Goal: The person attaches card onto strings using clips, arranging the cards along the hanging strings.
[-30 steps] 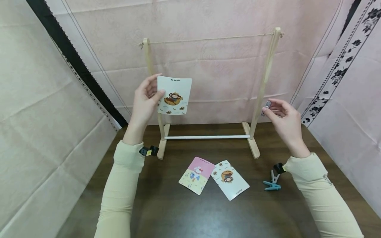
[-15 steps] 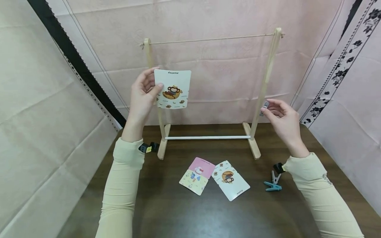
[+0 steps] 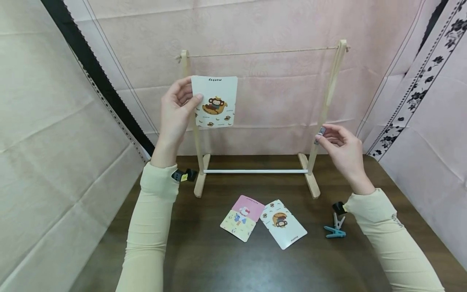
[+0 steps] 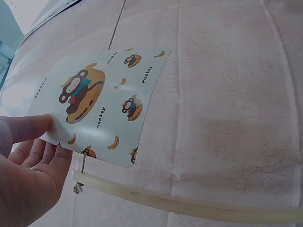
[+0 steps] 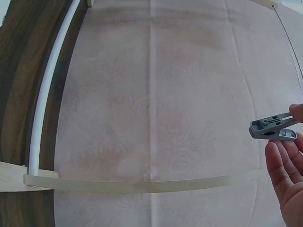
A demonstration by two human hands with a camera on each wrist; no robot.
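My left hand point(image 3: 178, 107) pinches a white card with a monkey-and-banana print point(image 3: 219, 87) at its left edge, thumb on the front. It is held upright below the cord point(image 3: 262, 53) of a wooden rack, overlapping the left post in the head view. In the left wrist view the same monkey card point(image 4: 85, 90) shows small printed bananas and "monkey" lettering. My right hand point(image 3: 343, 152) pinches a grey clothespin point(image 3: 320, 133) between thumb and fingers, beside the right post point(image 3: 330, 87). The right wrist view shows this clothespin point(image 5: 272, 126) with its spring and jaw end pointing left.
On the dark table point(image 3: 204, 259) lie a pink-and-yellow card point(image 3: 242, 218) and another white monkey card point(image 3: 283, 225), edges meeting. A blue clothespin point(image 3: 335, 232) and a light grey clothespin point(image 3: 338, 221) lie near my right wrist. A white bar point(image 3: 255, 171) joins the rack's feet.
My left hand has raised the monkey card higher toward the cord. My right hand has moved slightly left with the clothespin, closer to the right post.
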